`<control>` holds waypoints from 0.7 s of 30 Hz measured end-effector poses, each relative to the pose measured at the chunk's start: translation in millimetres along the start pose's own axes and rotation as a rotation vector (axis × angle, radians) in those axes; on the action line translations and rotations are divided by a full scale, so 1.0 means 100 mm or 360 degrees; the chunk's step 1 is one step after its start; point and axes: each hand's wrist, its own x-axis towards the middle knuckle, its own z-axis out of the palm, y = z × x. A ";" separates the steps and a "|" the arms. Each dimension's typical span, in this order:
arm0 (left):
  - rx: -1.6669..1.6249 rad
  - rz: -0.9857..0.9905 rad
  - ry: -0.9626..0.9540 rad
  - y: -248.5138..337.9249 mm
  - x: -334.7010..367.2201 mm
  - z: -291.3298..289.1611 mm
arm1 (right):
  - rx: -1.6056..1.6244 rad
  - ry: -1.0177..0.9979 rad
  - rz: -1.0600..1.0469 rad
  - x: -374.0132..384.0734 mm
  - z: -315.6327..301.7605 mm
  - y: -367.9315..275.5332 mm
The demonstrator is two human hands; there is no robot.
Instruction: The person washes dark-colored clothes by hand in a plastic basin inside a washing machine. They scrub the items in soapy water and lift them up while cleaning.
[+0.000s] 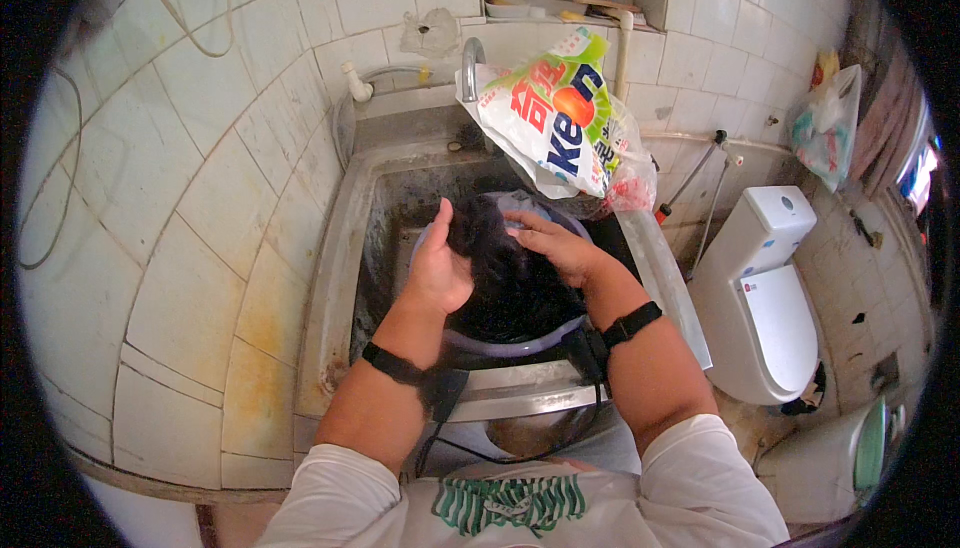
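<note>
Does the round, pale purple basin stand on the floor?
No, the round, pale purple basin sits inside the grey, rectangular sink.

At the far right corner of your sink [525, 393], a white-and-green bag [545, 128] carries big red characters, with large dark blue letters beside them around an orange disc. Your white shirt [350, 488] bears green, wavy, striped lettering [510, 503] across the chest. Beyond the sink's right edge, the toilet [785, 338] has a small red label [750, 287] on its seat lid and a round dark mark [788, 203] on the tank lid, both too small for you to read.
</note>
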 end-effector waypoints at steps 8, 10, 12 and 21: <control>0.0344 0.0095 -0.0051 0.15 -0.09 0.00 | -0.0083 -0.0198 0.0053 -0.01 -0.09 -0.03; 0.0506 -0.0043 0.0106 0.22 -0.11 0.06 | 0.0524 0.0162 -0.0028 -0.08 -0.11 -0.24; 0.0541 -0.0074 0.0200 0.19 -0.08 -0.01 | 0.0669 0.0202 -0.0121 -0.10 -0.11 -0.31; 0.1030 -0.0087 0.0855 -0.15 0.13 -0.16 | 0.0623 0.0235 -0.0313 -0.04 0.18 -0.21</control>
